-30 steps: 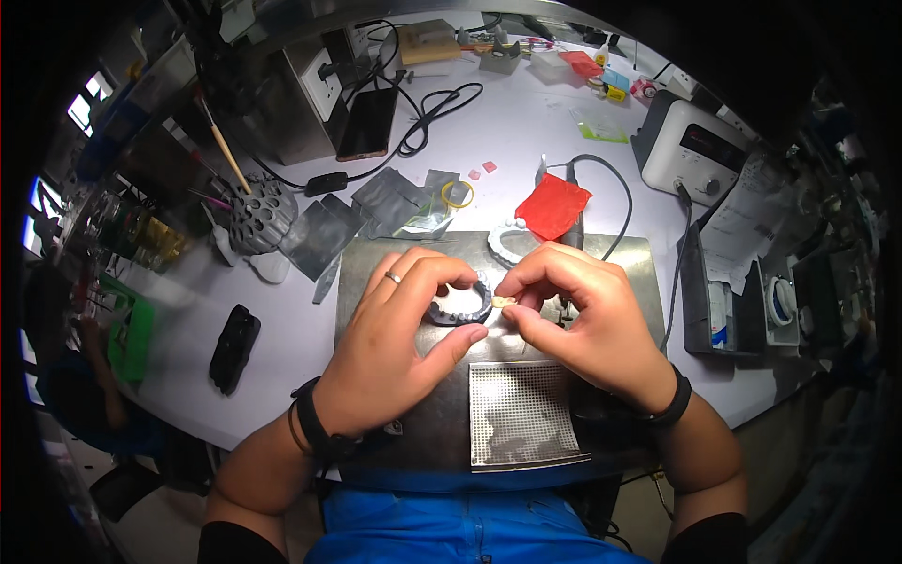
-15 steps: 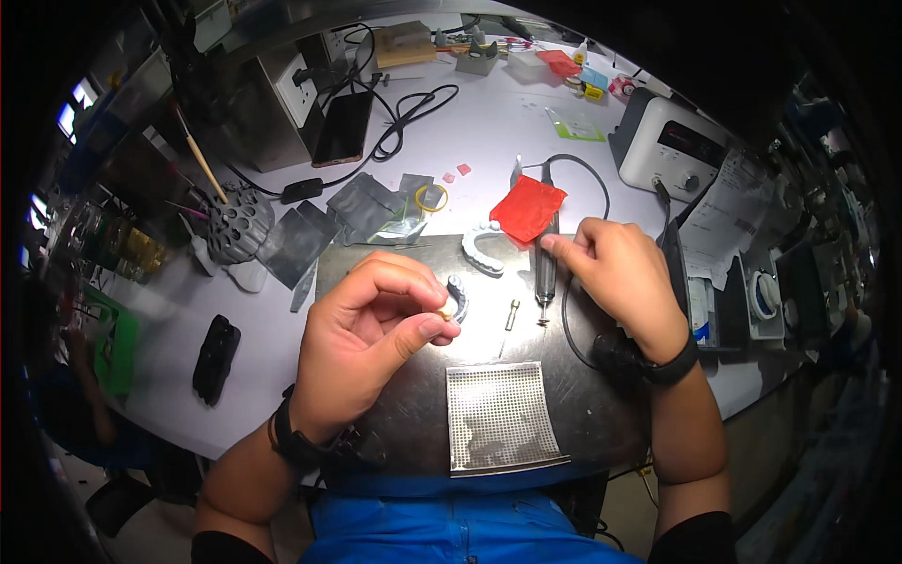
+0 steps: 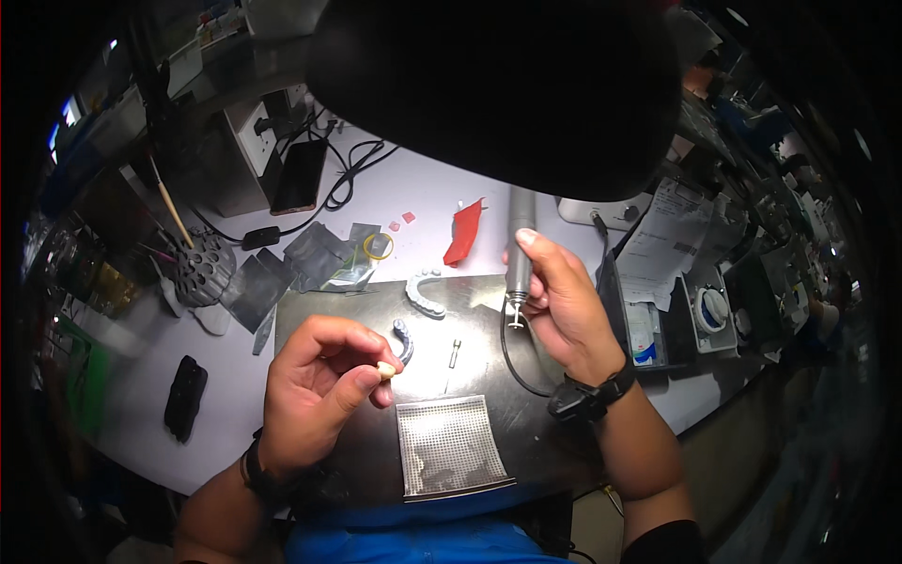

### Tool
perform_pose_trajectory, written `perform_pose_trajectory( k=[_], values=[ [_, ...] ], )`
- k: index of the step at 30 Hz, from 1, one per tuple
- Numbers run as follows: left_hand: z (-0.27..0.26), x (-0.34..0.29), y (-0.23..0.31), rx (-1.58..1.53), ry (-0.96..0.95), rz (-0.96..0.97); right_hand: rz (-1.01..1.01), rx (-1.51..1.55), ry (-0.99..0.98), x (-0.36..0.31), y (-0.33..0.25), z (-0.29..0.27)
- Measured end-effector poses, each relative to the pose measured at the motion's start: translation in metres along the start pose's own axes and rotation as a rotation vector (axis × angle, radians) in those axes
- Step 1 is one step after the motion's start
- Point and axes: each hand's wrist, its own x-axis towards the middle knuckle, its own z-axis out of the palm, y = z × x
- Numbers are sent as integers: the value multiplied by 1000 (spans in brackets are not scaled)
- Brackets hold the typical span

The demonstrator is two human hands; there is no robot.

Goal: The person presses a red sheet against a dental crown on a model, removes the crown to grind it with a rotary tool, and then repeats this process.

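My left hand [image 3: 318,387] is closed in a pinch on a small cream-coloured, tooth-like piece [image 3: 386,370]. Partly covered by those fingers, a grey dental arch model [image 3: 404,338] sits just beyond them. My right hand [image 3: 562,305] is wrapped round a grey rotary handpiece [image 3: 520,249], raised above the metal plate, with a small disc on its lower tip. Between the hands, a short metal bur-like tool [image 3: 455,353] lies on the plate. A paler dental arch model [image 3: 426,297] rests at the plate's far edge.
A perforated metal sheet [image 3: 451,446] lies near me on the dark plate [image 3: 352,446]. Red sheet [image 3: 464,230] stands beyond the models. A black lamp-like shape [image 3: 498,94] hides the far table. The handpiece cable [image 3: 512,362] loops on the right. Left are a grey holder [image 3: 205,273] and black case [image 3: 186,399].
My right hand has picked up the handpiece from the table and raised it. The red sheet has shifted off it and now stands on edge. My left hand keeps its pinch.
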Motion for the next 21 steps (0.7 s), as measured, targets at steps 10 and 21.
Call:
perform_pose_trajectory(
  k=[10,21],
  values=[
    [19,12,13,-152,-83,-22,-232,317,-421,-44,7,36],
    [28,1,-12,-261,-37,17,-217,200,-378,-54,19,42]
  ],
)
